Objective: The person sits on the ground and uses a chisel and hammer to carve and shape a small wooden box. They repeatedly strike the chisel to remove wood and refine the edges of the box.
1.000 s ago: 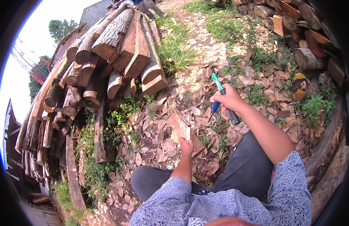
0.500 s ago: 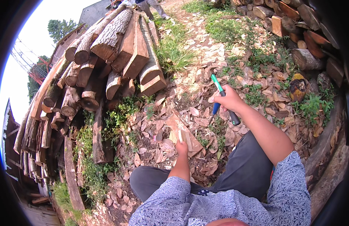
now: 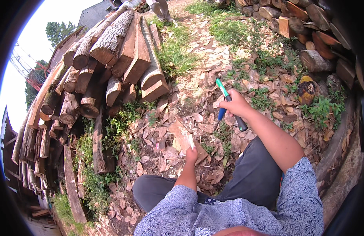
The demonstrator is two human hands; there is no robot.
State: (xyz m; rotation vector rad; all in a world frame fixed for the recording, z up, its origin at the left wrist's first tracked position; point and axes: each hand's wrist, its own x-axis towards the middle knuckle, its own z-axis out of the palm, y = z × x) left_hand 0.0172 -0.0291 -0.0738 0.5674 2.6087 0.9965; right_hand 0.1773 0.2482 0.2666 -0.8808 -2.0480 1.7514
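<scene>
My right hand [image 3: 237,104] is wrapped round a hammer [image 3: 223,89] with a green and black handle, held above the leaves, its head pointing away from me. Under the same hand hangs a blue-handled tool [image 3: 221,114] with a thin dark shaft, pointing down. Whether it is a screwdriver or a chisel I cannot tell. My left hand [image 3: 191,154] pinches a small pale piece of wood [image 3: 191,141] over a flat wooden board [image 3: 179,131] lying on the ground in front of me. The hand hides part of the board.
A tall stack of logs and squared beams [image 3: 136,65] rises at the left. More cut wood [image 3: 315,61] is piled at the far right, with a long log [image 3: 343,173] near my right side. Dry leaves and weeds cover the ground. A person's legs [image 3: 161,10] show at the back.
The view has shifted slightly, so the scene sits a little further left. My left hand and the pale piece have moved slightly right over the board. The legs at the back have changed position.
</scene>
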